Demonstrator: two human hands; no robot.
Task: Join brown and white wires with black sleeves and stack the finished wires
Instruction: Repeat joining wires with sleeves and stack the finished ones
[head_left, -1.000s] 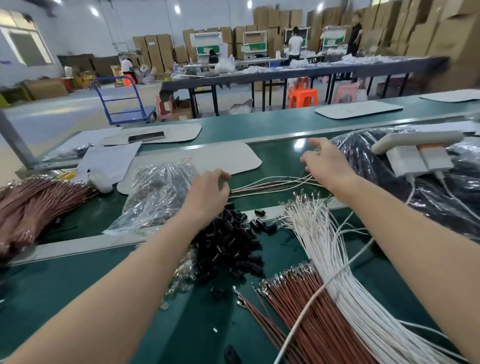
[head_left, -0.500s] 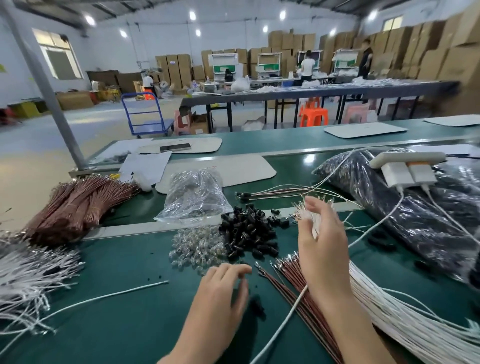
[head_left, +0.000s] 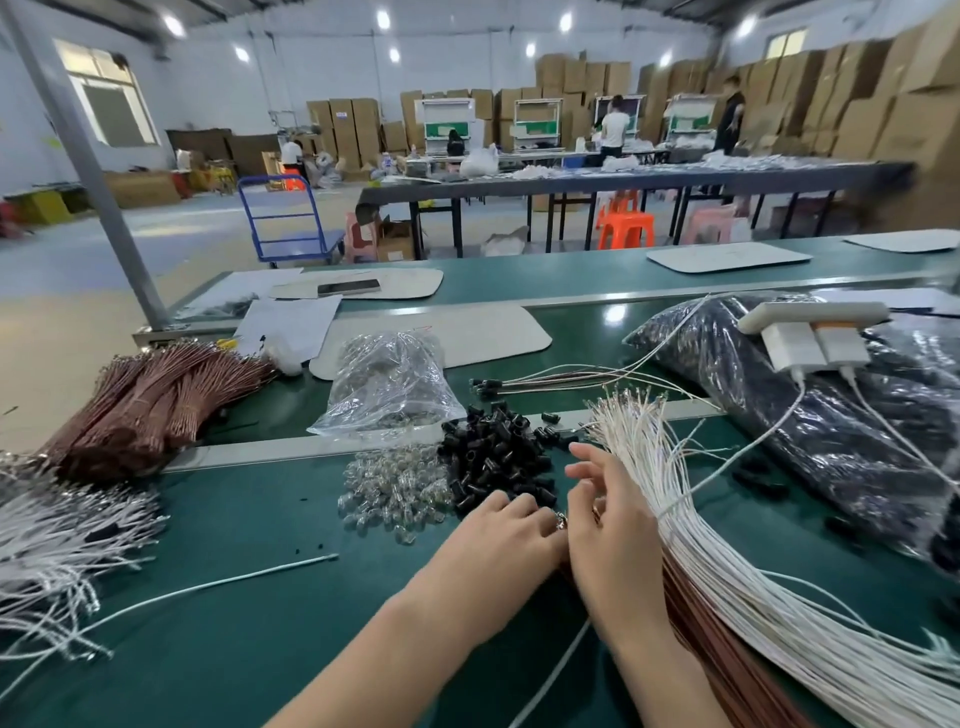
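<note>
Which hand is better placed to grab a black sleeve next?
Probably left: the left hand lies right at the near edge of the black sleeves, while the right hand sits beside the white wires.

Glossy crinkled plastic bag on smooth green, faintly shiny belt.

Green bench, black sleeves (loose heap), white wires, brown wires

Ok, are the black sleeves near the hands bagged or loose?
Loose: the black sleeves lie heaped bare on the green table, a few scattered nearby.
</note>
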